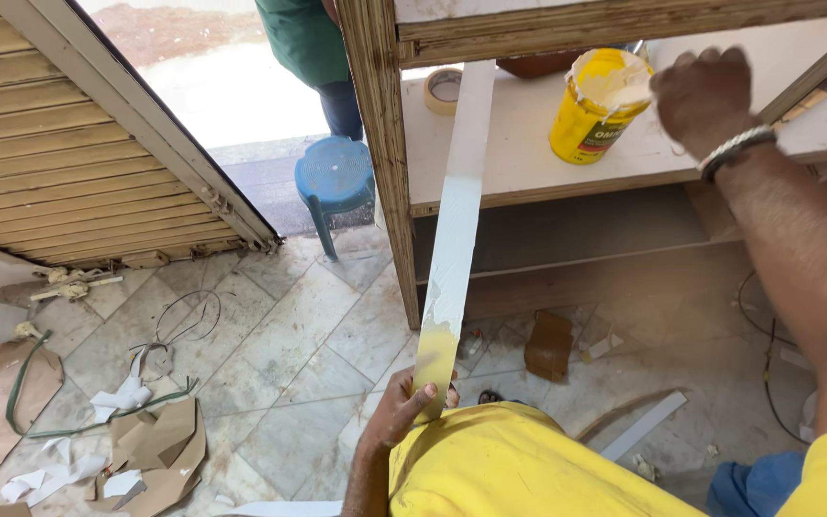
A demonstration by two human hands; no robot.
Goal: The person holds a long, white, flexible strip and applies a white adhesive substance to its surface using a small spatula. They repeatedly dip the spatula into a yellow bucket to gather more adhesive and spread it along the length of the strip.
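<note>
Head view shows my left hand (404, 407) low in the picture, just above the yellow shirt (519, 464), with its fingers (430, 393) wrapped around the lower, yellow-smeared end of a long white strip (457, 220). From that hand the strip runs up and away, its far end resting on the pale shelf (519, 158) of a wooden cabinet frame (380, 144). My right hand (705, 101) reaches in over the same shelf, just right of the strip's far end and beside a yellow can (595, 105) whose open top is caked with pale paste. I cannot tell whether that hand's fingers are holding anything, since I see only its back; a metal bracelet (737, 148) sits at its wrist. Left of the strip's top, a roll of tape (443, 89) lies on the shelf. Further left of the strip, a blue plastic stool (334, 182) stands on the tiled floor (279, 354), with another person's green top (301, 38) behind it. Paper scraps (145, 450) litter the floor well left of the strip.
</note>
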